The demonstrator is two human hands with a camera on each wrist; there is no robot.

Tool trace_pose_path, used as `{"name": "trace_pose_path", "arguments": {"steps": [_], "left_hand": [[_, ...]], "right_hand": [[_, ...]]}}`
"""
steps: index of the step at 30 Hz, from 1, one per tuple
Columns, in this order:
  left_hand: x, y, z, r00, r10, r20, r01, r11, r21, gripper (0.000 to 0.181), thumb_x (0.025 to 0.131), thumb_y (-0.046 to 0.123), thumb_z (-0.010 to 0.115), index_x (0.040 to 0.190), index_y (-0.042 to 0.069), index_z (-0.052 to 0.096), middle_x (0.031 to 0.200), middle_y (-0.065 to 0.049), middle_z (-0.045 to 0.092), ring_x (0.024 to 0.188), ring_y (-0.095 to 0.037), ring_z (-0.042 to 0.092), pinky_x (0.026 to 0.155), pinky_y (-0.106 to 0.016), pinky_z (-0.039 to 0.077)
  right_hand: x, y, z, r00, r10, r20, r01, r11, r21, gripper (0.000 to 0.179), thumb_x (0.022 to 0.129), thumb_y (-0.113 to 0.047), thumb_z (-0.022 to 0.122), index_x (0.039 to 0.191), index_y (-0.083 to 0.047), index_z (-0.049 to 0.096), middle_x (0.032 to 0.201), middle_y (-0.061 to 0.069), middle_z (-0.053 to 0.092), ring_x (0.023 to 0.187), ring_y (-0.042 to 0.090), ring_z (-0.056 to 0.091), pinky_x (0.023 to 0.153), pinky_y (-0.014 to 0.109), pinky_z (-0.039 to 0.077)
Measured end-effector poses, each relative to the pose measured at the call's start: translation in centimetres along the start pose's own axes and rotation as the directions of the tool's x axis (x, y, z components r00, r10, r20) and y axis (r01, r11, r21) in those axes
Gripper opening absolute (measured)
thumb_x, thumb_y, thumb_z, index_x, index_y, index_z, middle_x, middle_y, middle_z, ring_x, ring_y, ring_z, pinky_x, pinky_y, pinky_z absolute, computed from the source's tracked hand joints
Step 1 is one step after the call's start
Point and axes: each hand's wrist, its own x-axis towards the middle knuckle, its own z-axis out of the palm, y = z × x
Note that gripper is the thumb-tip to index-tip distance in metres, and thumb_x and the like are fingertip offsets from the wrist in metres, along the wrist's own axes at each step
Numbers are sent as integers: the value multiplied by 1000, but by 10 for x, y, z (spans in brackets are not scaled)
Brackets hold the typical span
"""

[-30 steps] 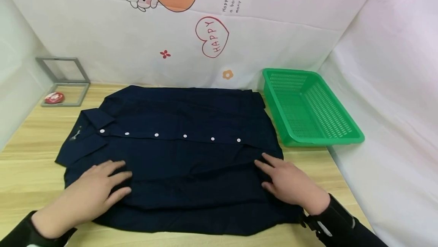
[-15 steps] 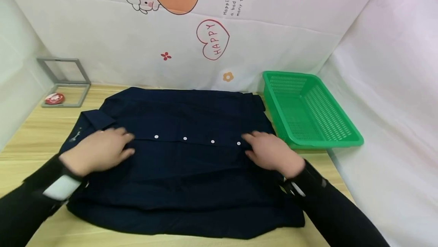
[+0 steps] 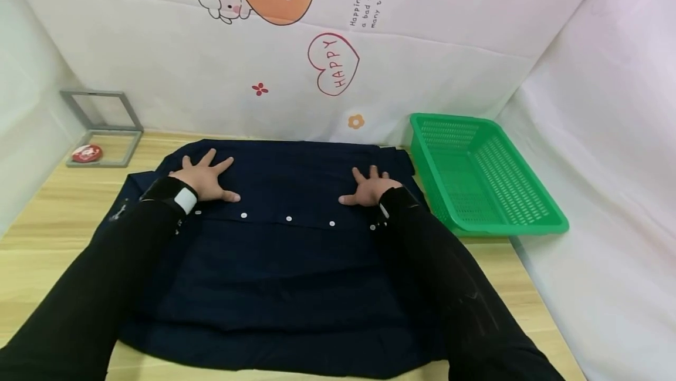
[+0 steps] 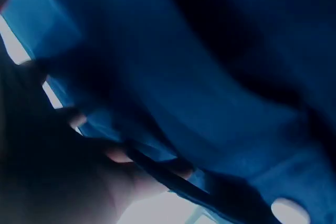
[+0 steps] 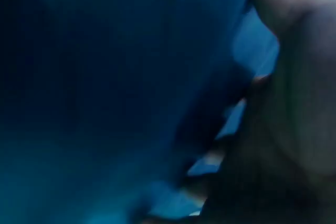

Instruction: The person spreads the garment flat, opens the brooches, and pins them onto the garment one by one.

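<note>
A dark navy button-up shirt (image 3: 274, 269) lies spread on the table, collar to the left, its row of white buttons running across the middle. My left hand (image 3: 203, 180) rests on the far part of the shirt near the collar end, fingers spread. Toward the hem end, my right hand (image 3: 369, 187) also lies on the far half of the shirt with its fingers spread. In the left wrist view the fingertips (image 4: 118, 154) touch the blue cloth, with a white button (image 4: 290, 211) at lower right. Dim and blurred, the right wrist view has the hand (image 5: 283, 108) against the cloth.
A green plastic basket (image 3: 451, 216) stands at the right, close to the shirt's hem. At the back left is an open grey frame (image 3: 127, 149) with a red round item (image 3: 87, 153) in it. A printed white cloth (image 3: 422, 58) hangs behind the wooden table (image 3: 42, 240).
Both hands have moved from the near half of the shirt, across the button row, to its far half, and their fingers have spread. The shirt stays nearly in place.
</note>
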Motion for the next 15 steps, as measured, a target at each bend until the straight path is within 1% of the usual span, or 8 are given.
{"name": "trace_pose_path", "arguments": {"steps": [3,5,6,7,9,11,13,15], "left_hand": [[0,-3,-3,1000,-6,17,6,1000,3,119,74,77,67,161,17,12,162,-23,-10,131,-70,-14,91,-87,4],[1,-4,-5,1000,6,2,-6,999,39,120,72,81,64,161,18,15,162,-23,-5,134,-67,-12,94,-85,0],[2,-5,-6,1000,18,-14,-18,999,51,116,75,81,62,161,17,19,162,-24,-1,136,-65,-10,95,-84,-1],[3,-5,-7,999,34,-37,-32,998,55,111,78,81,59,160,16,22,162,-25,3,138,-63,-7,97,-82,-2],[6,-5,-8,994,69,-89,-66,997,40,95,90,73,49,159,12,27,160,-27,10,140,-60,1,101,-79,-1],[10,-5,-7,986,84,-142,-84,996,4,76,102,58,42,158,7,26,157,-30,13,139,-59,10,103,-76,8],[14,-4,-7,981,72,-180,-77,997,-21,69,107,44,42,157,2,22,156,-32,10,137,-59,15,102,-75,17],[16,-3,-7,980,39,-194,-43,999,-17,72,106,40,47,157,-1,18,156,-33,6,135,-60,17,99,-74,24]], "right_hand": [[-3,15,-7,998,57,41,-58,998,33,106,86,-78,51,161,-28,-6,161,25,-16,144,50,-11,109,70,8],[-3,22,-13,996,63,56,-64,998,28,105,87,-77,50,161,-25,-4,161,25,-11,146,47,-8,111,68,8],[-2,23,-16,998,54,45,-55,998,22,103,89,-76,48,161,-23,-2,162,25,-6,147,45,-4,111,66,10],[0,23,-19,999,41,12,-41,999,16,99,91,-74,46,162,-20,1,163,25,0,147,44,1,111,65,12],[5,21,-23,996,10,-91,-9,1000,7,90,96,-70,41,162,-18,6,163,23,8,147,43,9,111,63,17],[13,16,-23,975,-38,-217,33,999,-27,83,100,-66,37,162,-18,9,163,21,12,146,42,15,111,61,21],[22,13,-21,951,-83,-299,65,995,-70,79,101,-63,35,162,-21,7,164,20,7,148,41,10,112,61,19],[30,11,-18,947,-107,-304,84,993,-87,80,100,-63,37,162,-25,3,165,16,-2,149,40,2,113,62,13]]}}
